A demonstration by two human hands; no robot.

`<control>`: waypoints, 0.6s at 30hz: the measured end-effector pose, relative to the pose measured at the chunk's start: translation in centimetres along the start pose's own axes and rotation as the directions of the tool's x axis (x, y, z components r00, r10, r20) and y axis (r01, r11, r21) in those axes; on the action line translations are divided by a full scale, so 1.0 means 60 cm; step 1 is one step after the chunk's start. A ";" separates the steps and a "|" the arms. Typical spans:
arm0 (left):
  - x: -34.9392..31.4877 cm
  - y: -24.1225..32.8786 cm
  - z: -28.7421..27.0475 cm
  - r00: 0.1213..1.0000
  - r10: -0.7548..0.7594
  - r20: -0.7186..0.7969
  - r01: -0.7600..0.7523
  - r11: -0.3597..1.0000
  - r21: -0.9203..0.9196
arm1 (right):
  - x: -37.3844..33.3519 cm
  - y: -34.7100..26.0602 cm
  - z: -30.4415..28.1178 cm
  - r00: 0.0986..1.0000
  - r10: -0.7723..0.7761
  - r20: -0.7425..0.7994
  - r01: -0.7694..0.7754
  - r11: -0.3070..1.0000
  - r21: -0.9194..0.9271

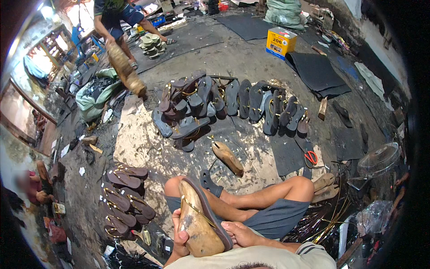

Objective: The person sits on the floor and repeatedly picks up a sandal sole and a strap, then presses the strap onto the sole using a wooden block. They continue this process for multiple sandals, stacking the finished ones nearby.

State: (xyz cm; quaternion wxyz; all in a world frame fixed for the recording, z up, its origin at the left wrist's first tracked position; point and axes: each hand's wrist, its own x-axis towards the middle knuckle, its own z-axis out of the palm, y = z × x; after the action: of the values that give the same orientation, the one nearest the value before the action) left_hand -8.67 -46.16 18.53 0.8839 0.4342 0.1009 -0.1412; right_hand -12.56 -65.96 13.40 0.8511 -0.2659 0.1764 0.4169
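Observation:
A wooden shoe last stands tilted in front of my body, toe end away from me. A dark-soled sandal with thin gold straps is fitted on it, its sole facing right. My left hand is closed around the last's left side near the heel. At the sandal's right edge, close to its heel, my right hand is closed with the fingertips against the sole and strap; exactly what they pinch is hidden. Another wooden last lies on the floor beyond my crossed legs.
Dark sandals stand in a curved row ahead; strapped sandals lie at left. Red-handled scissors and a fan are at right. Farther off are a yellow box, black sheets and a person holding a long brown bundle.

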 end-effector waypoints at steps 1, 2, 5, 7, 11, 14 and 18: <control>0.010 -0.004 0.002 0.997 0.076 0.029 -0.076 0.997 -0.008 | 0.011 0.009 -0.027 0.992 -0.069 0.107 0.063 0.997 0.051; 0.025 -0.014 0.003 0.987 0.151 0.057 -0.150 0.989 -0.019 | 0.015 0.016 -0.042 0.968 -0.143 0.208 0.122 0.987 0.109; 0.061 0.008 0.040 0.954 0.274 0.119 -0.268 0.961 -0.062 | 0.050 -0.024 -0.059 0.914 -0.356 0.193 0.337 0.933 0.122; 0.092 0.012 0.059 0.932 0.261 0.252 -0.218 0.958 -0.184 | 0.056 -0.028 -0.019 0.967 -0.201 0.159 0.203 0.979 0.005; 0.148 0.010 0.117 0.822 0.335 0.461 -0.223 0.933 -0.282 | 0.007 -0.104 0.109 0.900 -0.098 0.425 -0.189 0.792 0.581; 0.174 -0.002 0.113 0.914 0.153 0.377 -0.022 0.944 -0.330 | 0.030 -0.093 0.062 0.905 -0.331 0.267 0.171 0.858 0.485; 0.191 -0.003 0.069 0.933 0.026 0.360 -0.066 0.993 0.101 | 0.048 -0.137 0.014 0.658 -0.750 0.068 0.737 0.623 -0.263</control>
State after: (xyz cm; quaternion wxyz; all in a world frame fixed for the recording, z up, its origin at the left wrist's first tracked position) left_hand 2.27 -51.40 17.48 0.8649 0.4523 -0.0801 -0.2025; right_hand -4.18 -67.86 15.10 0.8983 -0.4371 0.0133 0.0417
